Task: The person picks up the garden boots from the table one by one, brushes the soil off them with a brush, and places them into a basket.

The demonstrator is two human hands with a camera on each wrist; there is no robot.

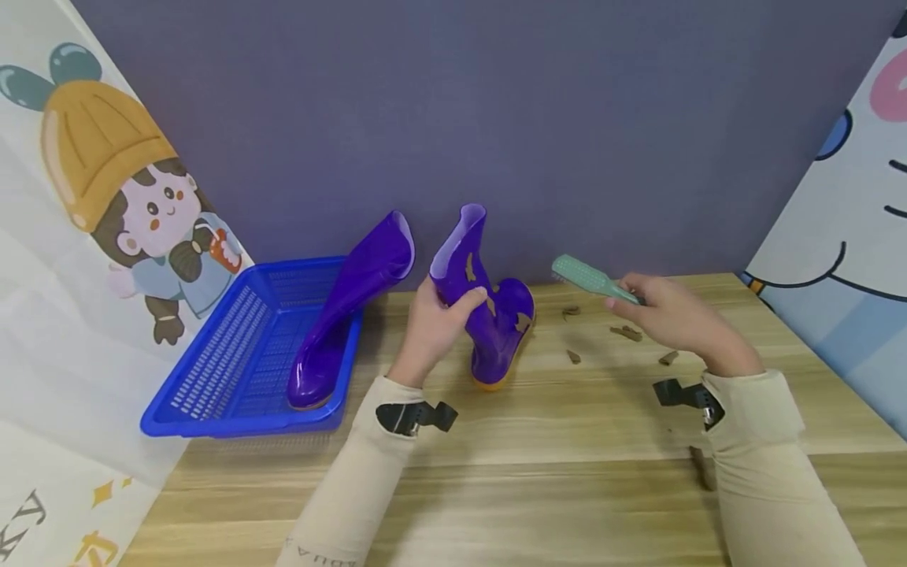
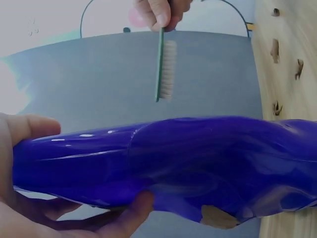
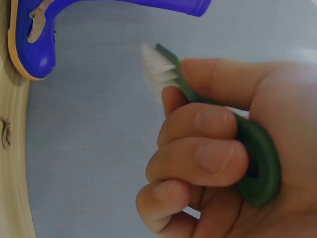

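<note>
A purple rain boot [image 1: 489,346] with an orange sole stands slightly tilted at the middle of the table, brown mud-like patches [image 1: 523,323] stuck on its foot and shaft. My left hand [image 1: 435,327] grips it by the shaft, the thumb across the near side. In the left wrist view the shaft [image 2: 89,161] lies between thumb and fingers. My right hand [image 1: 669,315] holds a green brush [image 1: 584,276] by its handle, to the right of the boot and apart from it. White bristles [image 3: 157,69] show in the right wrist view, with the fingers curled round the handle.
At the left stands a blue plastic basket [image 1: 234,428], a second purple boot [image 1: 350,279] leaning in it with its shaft over the right rim. Several brown bits [image 1: 627,333] lie on the wooden table [image 1: 553,472] under and near the right hand. A grey wall [image 1: 496,118] rises behind.
</note>
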